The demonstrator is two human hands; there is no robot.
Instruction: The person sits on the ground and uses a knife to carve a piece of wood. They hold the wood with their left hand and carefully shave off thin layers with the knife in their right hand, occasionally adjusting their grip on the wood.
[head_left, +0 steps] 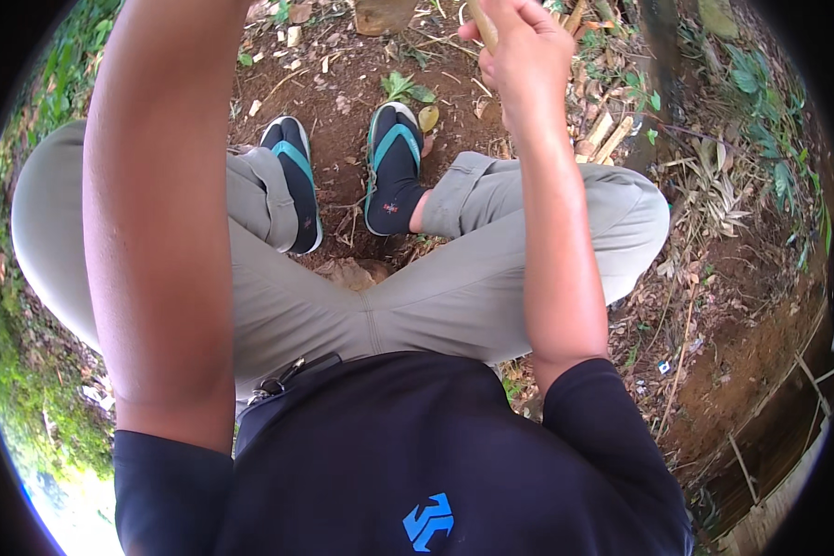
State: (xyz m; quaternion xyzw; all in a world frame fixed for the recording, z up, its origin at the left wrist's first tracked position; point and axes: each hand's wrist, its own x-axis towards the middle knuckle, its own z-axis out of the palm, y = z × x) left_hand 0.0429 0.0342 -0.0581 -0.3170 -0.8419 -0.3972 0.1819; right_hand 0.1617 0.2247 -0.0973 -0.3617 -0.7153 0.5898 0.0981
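Note:
My right hand (531, 57) is at the upper edge, its fingers closed round a pale, smooth wooden stick (483, 24). The stick's far end runs out of the picture, so its full shape is hidden. My left forearm (162, 185) stretches up past the upper edge, and the left hand lies outside the view. Between the two arms, a brown wooden block (385, 16) shows partly at the top, apart from my right hand.
Several split wood pieces (606, 139) lie right of my right wrist. Wood chips and dry leaves litter the brown soil (343, 88). My feet, in dark socks and teal-strapped sandals (396, 157), rest below the block. Green plants (777, 130) grow at the right; wooden boards (788, 477) stand lower right.

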